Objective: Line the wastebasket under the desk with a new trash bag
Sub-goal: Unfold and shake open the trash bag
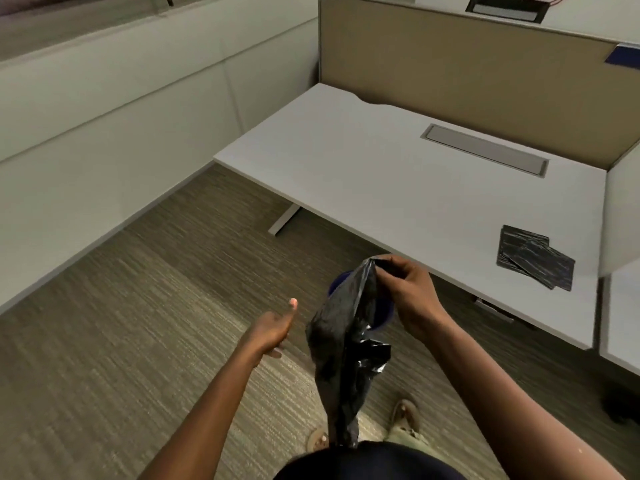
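Observation:
A black trash bag (346,344) hangs crumpled in front of me, pinched at its top edge by my right hand (408,292). Behind the bag a dark blue wastebasket (382,315) stands on the carpet near the desk's front edge; the bag hides most of it, with only bits of rim and wall showing. My left hand (273,327) hovers to the left of the bag, fingers apart, thumb up, touching nothing.
A white desk (381,174) stands to the right with a tan partition behind it. Folded black bags (535,259) lie near its front right corner. A desk foot (282,220) rests on the carpet. My sandalled feet (403,415) stand below.

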